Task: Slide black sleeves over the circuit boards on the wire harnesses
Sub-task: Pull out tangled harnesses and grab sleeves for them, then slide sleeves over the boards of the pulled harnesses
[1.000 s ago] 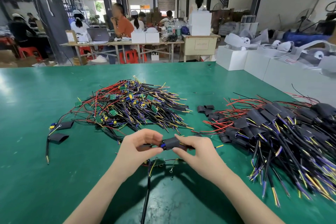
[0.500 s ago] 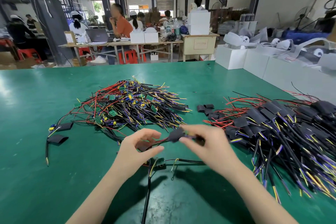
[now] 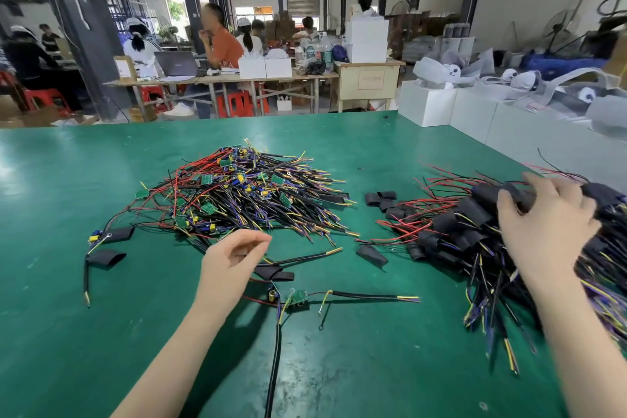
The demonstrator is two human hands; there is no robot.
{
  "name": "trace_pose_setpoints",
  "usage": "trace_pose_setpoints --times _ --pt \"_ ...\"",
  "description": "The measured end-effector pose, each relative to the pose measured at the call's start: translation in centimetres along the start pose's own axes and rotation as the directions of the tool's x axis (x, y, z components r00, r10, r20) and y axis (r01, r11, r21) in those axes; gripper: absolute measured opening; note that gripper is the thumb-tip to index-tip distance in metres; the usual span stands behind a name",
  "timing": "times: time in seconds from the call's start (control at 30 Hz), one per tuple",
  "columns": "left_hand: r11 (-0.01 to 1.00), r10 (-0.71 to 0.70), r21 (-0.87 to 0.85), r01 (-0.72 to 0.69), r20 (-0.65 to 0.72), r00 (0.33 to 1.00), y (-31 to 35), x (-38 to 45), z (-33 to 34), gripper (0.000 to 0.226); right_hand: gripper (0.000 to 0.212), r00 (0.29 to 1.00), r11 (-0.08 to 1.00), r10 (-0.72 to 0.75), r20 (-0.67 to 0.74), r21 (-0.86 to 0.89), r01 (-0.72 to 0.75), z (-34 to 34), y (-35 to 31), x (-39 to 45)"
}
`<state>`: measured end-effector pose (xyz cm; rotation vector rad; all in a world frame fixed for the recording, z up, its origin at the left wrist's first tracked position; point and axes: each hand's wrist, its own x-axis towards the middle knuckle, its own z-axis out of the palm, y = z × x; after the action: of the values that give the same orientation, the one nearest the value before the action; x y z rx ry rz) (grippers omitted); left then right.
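left hand (image 3: 234,256) fingers loosely curled, holding nothing | right hand (image 3: 546,224) grasping sleeved harness (image 3: 515,195) (pile's far edge)

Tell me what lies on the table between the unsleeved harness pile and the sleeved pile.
Head view: a small cluster of loose black sleeves lies between the unsleeved pile and the sleeved pile; otherwise bare green table.
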<state>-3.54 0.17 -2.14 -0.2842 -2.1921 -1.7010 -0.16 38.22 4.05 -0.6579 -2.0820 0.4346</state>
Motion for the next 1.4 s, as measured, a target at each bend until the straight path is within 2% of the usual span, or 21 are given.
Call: trace_pose_setpoints --times 0.07,0.13,0.17,0.23,0.3,0.33,0.4,0.47,0.6,0.67,0.83,0.97,1.1,1.2,1.3,1.4 --pt "1.000 -0.003 0.021 0.003 -0.010 1.000 -0.1 0.0 -0.2 0.019 0.031 0.981 0.976 -0.171 -0.091 0.121 0.181 0.0 -1.7 -1.0" --pt "0.998 -0.014 0.054 0.015 -0.022 1.000 -0.2 0.0 -0.2 0.018 0.021 0.918 0.877 -0.384 -0.093 0.274 0.395 0.1 -4.3 -2.5" --pt "0.997 -0.017 0.077 0.019 -0.028 0.999 -0.2 0.0 -0.3 0.017 0.017 0.867 0.804 -0.497 -0.033 0.359 0.474 0.2 -5.6 -3.4" --pt "0.991 -0.013 0.132 0.018 -0.034 0.999 -0.3 -0.1 -0.3 0.015 0.012 0.715 0.697 -0.673 0.188 0.486 0.528 0.8 -7.7 -5.6" --pt "0.982 -0.011 0.190 0.018 -0.040 0.999 -0.4 -0.1 -0.5 0.015 0.013 0.568 0.669 -0.738 0.365 0.510 0.541 2.0 -8.5 -7.9" --pt "0.976 -0.007 0.216 0.017 -0.045 0.999 -0.5 -0.1 -0.7 0.015 0.014 0.532 0.672 -0.739 0.414 0.508 0.538 2.7 -8.7 -9.0" --pt "0.963 0.009 0.268 0.009 -0.063 0.998 -0.8 0.3 -1.2 0.017 0.019 0.505 0.717 -0.696 0.510 0.464 0.520 4.1 -8.6 -10.5" --pt "0.939 0.029 0.343 0.002 -0.084 0.996 -1.2 1.2 -1.8 0.019 0.026 0.514 0.769 -0.614 0.599 0.305 0.562 5.3 -8.1 -11.1" --pt "0.890 0.012 0.455 0.037 -0.103 0.995 -1.8 3.9 -2.5 0.023 0.031 0.649 0.830 -0.417 0.636 -0.025 0.558 6.2 -7.0 -10.2" --pt "0.870 0.007 0.490 0.045 -0.105 0.994 -2.1 5.5 -2.5 0.023 0.033 0.661 0.826 -0.354 0.662 -0.110 0.552 6.5 -6.8 -9.7" --pt "0.717 0.001 0.697 0.006 -0.010 1.000 -2.7 10.0 -2.1 0.042 0.028 0.637 0.831 -0.359 0.682 -0.078 0.551 6.9 -6.7 -9.6" --pt "0.491 -0.065 0.871 -0.026 0.066 0.996 -3.0 13.1 -2.2 0.056 0.029 0.635 0.832 -0.393 0.665 -0.038 0.554 6.7 -6.7 -9.8" --pt "0.289 -0.163 0.942 -0.170 0.224 0.961 -3.4 14.8 -3.3 0.059 0.026 0.630 0.835 -0.404 0.663 -0.014 0.550 6.8 -6.6 -9.4" --pt "0.144 -0.074 0.952 -0.269 0.281 0.957 -3.8 15.3 -3.8 0.061 0.026 0.639 0.838 -0.410 0.651 -0.008 0.545 6.8 -6.7 -9.5" --pt "-0.041 0.039 0.926 -0.375 0.377 0.926 -4.6 15.3 -3.5 0.054 0.033 0.635 0.821 -0.407 0.656 -0.041 0.569 6.7 -7.0 -9.7" --pt "-0.099 0.046 0.922 -0.373 0.379 0.924 -5.6 15.1 -3.0 0.044 0.036 0.630 0.831 -0.389 0.672 -0.040 0.555 6.6 -6.9 -9.4"
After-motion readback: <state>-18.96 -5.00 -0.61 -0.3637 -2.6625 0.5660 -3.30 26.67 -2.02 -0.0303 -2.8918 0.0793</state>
